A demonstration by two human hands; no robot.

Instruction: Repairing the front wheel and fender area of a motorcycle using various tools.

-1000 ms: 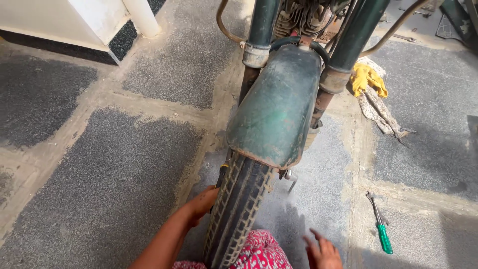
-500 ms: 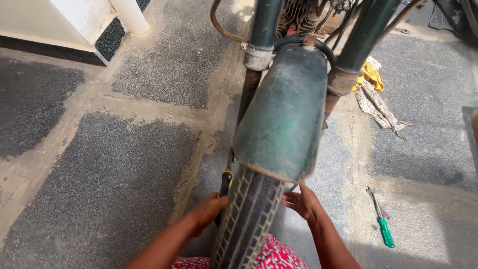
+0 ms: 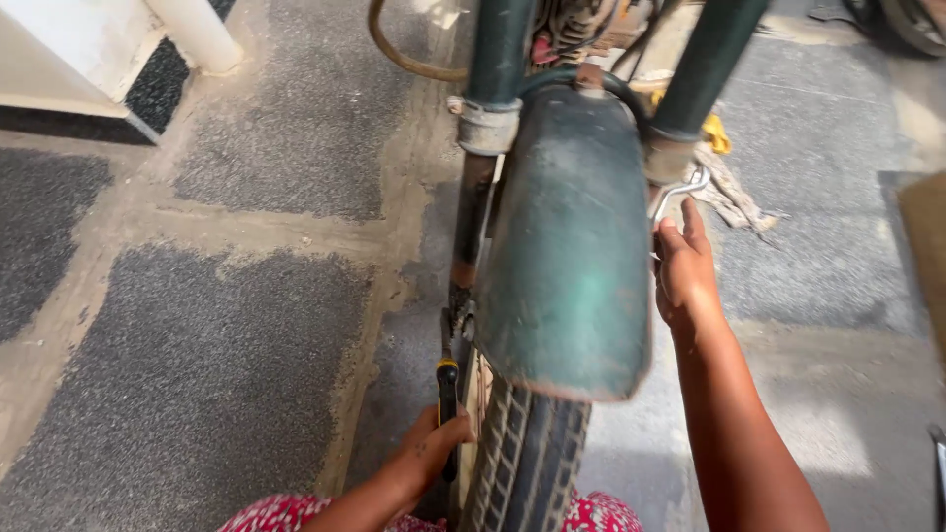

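Spanner (image 3: pixel 682 191) of bright metal in right hand (image 3: pixel 685 276), fingers wrapped loosely round its lower end, thumb side laid up along the shank, open head hooked in beside the right fork leg (image 3: pixel 706 59) just above the edge of the mudguard (image 3: pixel 567 246). Left hand (image 3: pixel 434 451) low down on the other side, shut in a fist round a dark-handled tool (image 3: pixel 447 386) with a yellow band (screwdriver or driver of some kind, tip hidden behind the left fork leg (image 3: pixel 498 59)), held upright and close against the tyre (image 3: pixel 527 463).

Judged from the look of it: spanner rigid, smooth and fairly slippery, best gripped far from the head for leverage, with the palm square behind it. Dark-handled tool light, its grip less slick than bare steel, best held full-fisted as here.

Mudguard dusty, dull green, thin sheet metal by appearance, so likely springy at the rim and easily dented; firmer purchase near the fork legs than at the free lower lip. Tyre ribbed, grippy rubber.

Round about: rough grey paving (image 3: pixel 197 374) with sandy joints, yellow cloth (image 3: pixel 717 133) and grubby rag (image 3: pixel 734 192) lying beyond the right hand, white post (image 3: pixel 197 34) at upper left, red patterned garment (image 3: pixel 286 512) at the bottom edge.
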